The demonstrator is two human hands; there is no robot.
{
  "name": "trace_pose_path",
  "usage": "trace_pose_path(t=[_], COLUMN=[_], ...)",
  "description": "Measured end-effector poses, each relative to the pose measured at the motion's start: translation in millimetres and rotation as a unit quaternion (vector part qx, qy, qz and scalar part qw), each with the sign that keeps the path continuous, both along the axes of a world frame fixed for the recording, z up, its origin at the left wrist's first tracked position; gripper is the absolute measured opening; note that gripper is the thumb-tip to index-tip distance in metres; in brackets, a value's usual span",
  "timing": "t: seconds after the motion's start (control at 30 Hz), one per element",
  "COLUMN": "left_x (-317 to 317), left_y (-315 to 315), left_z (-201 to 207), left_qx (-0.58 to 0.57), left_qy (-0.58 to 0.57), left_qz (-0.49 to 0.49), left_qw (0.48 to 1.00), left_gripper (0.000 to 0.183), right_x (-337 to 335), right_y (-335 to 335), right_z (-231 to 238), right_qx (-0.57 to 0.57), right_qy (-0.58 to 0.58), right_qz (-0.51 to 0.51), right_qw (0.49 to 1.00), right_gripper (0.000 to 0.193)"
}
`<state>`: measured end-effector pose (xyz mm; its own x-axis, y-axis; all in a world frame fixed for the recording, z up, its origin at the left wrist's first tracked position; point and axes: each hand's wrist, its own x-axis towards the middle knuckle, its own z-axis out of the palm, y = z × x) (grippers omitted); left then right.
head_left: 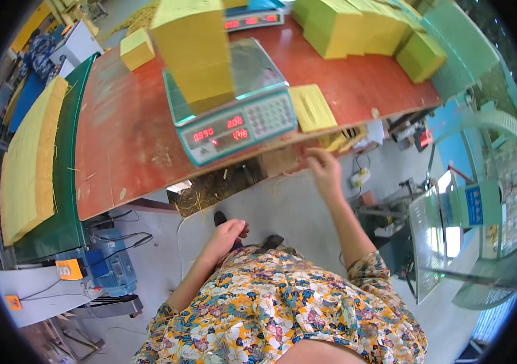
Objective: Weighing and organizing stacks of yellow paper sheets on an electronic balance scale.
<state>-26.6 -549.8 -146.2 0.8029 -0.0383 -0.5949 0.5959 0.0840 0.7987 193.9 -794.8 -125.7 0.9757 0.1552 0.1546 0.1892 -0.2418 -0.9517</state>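
Grey floor (283, 206) shows beneath a red-topped bench (119, 139), and at its front edge I see a person in a flowered shirt (283, 297). Just short of that edge, toward the right, is the right hand (325, 168), half open, its fingers bent and pointing at the bench, nothing visible in its grip. One low yellow stack (313, 108) lies flat at the front edge, just beyond that hand and apart from it, beside the nearer scale (216, 138). Some yellow pieces (340, 142) show below the edge, near the same hand, too jumbled to count. Well apart from the bench, the left hand (228, 233) is held near the person's waist, fingers loosely curled; the palm is turned from me, so I cannot tell whether it has hold of anything.

I count two scales: the nearer one along the front edge, and a farther scale (253, 22) toward the back. One tall yellow stack (195, 54) stands on the nearer scale, and one small yellow block (137, 50) sits toward the back left corner. Near the right end, yellow blocks (349, 27) are packed into a group I cannot count exactly, with one smaller block (421, 56) at its right. Past the left edge, one long pile of yellow sheets (34, 164) rests on a green table (67, 170).
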Motion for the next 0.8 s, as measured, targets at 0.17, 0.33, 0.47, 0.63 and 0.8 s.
trace_pose_path(t=[0.17, 0.33, 0.47, 0.63, 0.8], left_x=[25.5, 32.7, 43.5, 54.0, 67.8], left_y=[62.0, 149.6, 191.7, 199.6, 196.9], left_z=[-7.1, 3.1, 26.6, 22.9, 34.4], left_qx=[0.049, 0.080, 0.092, 0.035, 0.008], left_qy=[-0.050, -0.119, -0.135, -0.172, -0.124], left_qz=[-0.023, -0.004, -0.015, -0.009, -0.098], left_qw=[0.997, 0.990, 0.986, 0.984, 0.987], left_gripper=[0.033, 0.029, 0.025, 0.028, 0.028], right_x=[102.8, 119.5, 95.8, 87.2, 92.9], right_y=[-19.7, -0.1, 5.6, -16.4, -19.3], right_z=[-21.6, -42.9, -31.9, -38.7, -38.7], right_qx=[-0.284, -0.499, -0.511, -0.260, 0.001], right_qy=[-0.115, -0.073, 0.001, 0.052, 0.258], right_qz=[-0.148, -0.228, -0.214, -0.303, -0.273], right_qw=[0.940, 0.833, 0.833, 0.915, 0.927], right_gripper=[0.040, 0.046, 0.046, 0.045, 0.026])
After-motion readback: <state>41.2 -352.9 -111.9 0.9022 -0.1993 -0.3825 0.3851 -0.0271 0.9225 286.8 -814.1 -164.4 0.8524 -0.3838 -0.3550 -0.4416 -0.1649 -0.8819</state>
